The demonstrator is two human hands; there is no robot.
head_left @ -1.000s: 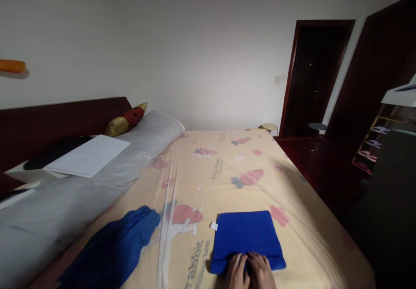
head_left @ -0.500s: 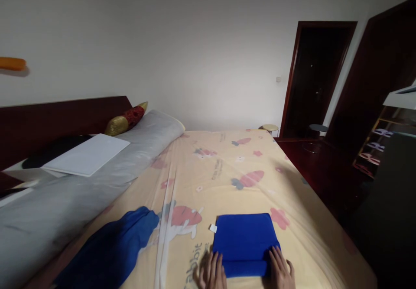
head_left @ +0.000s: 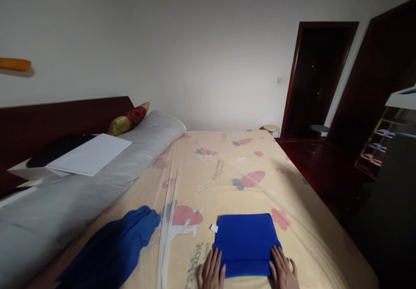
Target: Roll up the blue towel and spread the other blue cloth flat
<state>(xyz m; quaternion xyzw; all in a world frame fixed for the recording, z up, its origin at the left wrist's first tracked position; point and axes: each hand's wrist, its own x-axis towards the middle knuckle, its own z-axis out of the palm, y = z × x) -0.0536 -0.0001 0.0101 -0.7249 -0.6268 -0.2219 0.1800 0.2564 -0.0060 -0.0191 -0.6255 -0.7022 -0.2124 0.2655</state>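
Bed sheet (head_left: 224, 196) is supporting folded blue cloth (head_left: 245, 238); left hand (head_left: 212, 271) and right hand (head_left: 284, 269) are lying apart, apparently flat, at its sides; uneven pressing could skew the cloth.

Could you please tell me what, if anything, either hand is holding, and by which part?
Nothing appears gripped: the left hand and right hand rest their fingers at the left and right edges of the folded blue cloth.

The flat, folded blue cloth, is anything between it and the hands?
Nothing visible: the left hand and right hand touch opposite sides of the flat, folded blue cloth. The crumpled blue cloth lies apart.
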